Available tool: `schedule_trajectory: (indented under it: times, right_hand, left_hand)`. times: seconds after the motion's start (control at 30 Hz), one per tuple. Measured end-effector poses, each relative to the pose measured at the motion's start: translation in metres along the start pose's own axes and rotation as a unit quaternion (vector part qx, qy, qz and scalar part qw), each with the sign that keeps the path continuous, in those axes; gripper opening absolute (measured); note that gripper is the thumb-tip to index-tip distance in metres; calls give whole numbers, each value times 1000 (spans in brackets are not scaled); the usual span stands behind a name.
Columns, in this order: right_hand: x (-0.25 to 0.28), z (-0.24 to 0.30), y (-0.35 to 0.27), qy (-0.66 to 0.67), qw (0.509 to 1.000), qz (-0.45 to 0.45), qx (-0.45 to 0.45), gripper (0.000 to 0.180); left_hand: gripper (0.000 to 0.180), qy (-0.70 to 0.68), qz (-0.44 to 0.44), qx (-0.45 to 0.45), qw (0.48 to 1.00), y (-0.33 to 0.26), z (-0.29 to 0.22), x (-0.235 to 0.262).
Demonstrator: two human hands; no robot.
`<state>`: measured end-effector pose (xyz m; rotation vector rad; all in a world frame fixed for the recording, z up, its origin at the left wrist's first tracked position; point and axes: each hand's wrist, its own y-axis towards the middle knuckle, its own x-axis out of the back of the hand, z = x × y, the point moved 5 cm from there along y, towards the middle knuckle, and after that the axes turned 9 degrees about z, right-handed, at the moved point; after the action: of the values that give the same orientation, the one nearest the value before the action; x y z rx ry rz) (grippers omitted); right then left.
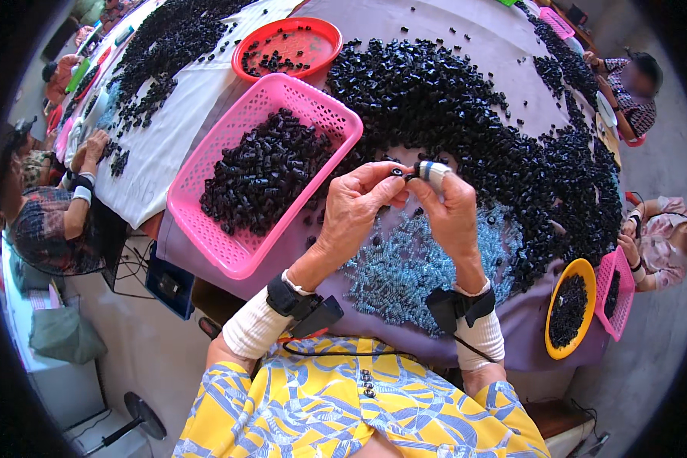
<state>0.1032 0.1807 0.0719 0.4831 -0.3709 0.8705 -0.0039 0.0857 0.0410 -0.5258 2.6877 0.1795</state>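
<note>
Small black part (398, 173) pinched between left hand (353, 210) and right hand (450, 208), frame centre | pink basket (206, 221) at 10 o'clock part-filled | black pile (466, 107) at 1 o'clock remains large.

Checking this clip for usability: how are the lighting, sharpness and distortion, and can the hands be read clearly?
Head view: even daylight, soft shadows, no harsh glare. The left hand and right hand are sharp at centre, pinching a small black part together. Fisheye bends the purple table edge, and a black vignette rings the frame. The pink basket stays crisp; people at the rim look stretched.
</note>
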Motion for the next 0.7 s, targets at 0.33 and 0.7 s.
schedule_trajectory:
  times: [0.33,0.7]
  right_hand:
    - [7,25,3,-236,948,-39,209,16]
    - [0,34,-1,-326,915,4,239,17]
  left_hand:
    - [21,102,2,4,995,0,3,0]
    - [22,208,8,-8,978,0,1,3]
